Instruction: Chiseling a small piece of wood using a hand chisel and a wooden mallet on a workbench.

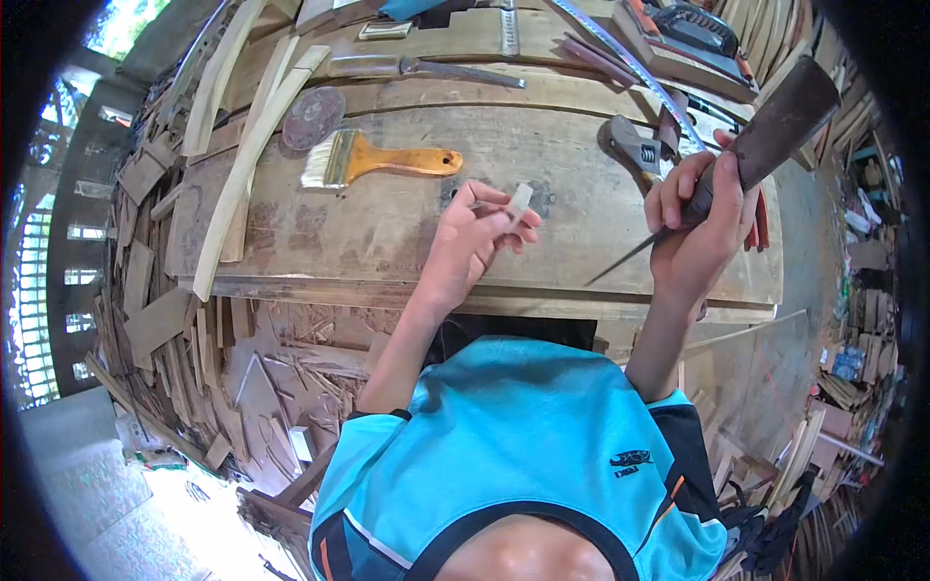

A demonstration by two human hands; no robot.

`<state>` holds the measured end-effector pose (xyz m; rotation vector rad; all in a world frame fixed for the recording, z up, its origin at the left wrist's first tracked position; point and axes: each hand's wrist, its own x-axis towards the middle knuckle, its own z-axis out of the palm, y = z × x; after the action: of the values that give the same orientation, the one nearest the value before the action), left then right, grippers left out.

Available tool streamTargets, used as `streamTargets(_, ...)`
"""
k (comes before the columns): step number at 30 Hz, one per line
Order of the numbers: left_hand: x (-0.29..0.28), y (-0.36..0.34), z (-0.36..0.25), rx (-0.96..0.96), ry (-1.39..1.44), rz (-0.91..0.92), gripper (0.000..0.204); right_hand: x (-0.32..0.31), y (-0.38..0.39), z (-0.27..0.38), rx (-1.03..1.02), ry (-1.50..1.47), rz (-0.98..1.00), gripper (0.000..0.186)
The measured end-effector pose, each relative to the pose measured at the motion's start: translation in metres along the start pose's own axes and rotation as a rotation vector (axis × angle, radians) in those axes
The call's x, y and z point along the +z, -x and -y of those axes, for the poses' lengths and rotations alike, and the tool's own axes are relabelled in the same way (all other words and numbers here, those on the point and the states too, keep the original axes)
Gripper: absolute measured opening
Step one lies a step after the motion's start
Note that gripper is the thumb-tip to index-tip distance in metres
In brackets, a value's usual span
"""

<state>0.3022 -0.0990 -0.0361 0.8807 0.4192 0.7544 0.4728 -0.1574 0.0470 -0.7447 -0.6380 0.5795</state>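
Between the fingertips of my left hand point(475, 237) is a small pale wood piece point(520, 203), held just above the bench. My right hand point(705, 208) is wrapped round a dark tool point(790, 121). Its broad, blunt end rises to the upper right, and a thin point slants down toward the bench's front edge; its exact kind is unclear. A paintbrush point(402, 162) with a yellow-orange handle and white bristles lies left of my left hand. Close to my right hand rests an adjustable wrench point(635, 150), partly covered by other things.
The wooden workbench point(378, 232) has long curved wood strips point(242, 184) on its left, beside a round disc point(313, 118). A wood-handled file point(426, 68) lies farther back. A power tool point(693, 34) sits at the back right. Scrap wood point(160, 324) is piled left of the bench.
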Motion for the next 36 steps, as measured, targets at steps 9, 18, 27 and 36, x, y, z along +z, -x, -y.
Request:
streamTargets(9,0.019,-0.003,0.005,0.089,-0.404,-0.021,0.041,-0.010,-0.006,0.007,-0.125,0.144,0.116,0.026)
streamTargets(18,0.025,-0.010,0.009,0.217,-0.926,0.035,0.034,-0.006,-0.011,-0.003,-0.199,0.078,0.163,0.019)
streamTargets(27,0.021,-0.011,0.014,0.391,-1.068,0.009,0.046,0.007,-0.011,-0.006,-0.341,0.205,0.212,0.045)
streamTargets(36,0.020,-0.018,0.020,0.531,-1.144,-0.009,0.039,0.013,-0.010,-0.017,-0.352,0.124,0.270,0.046)
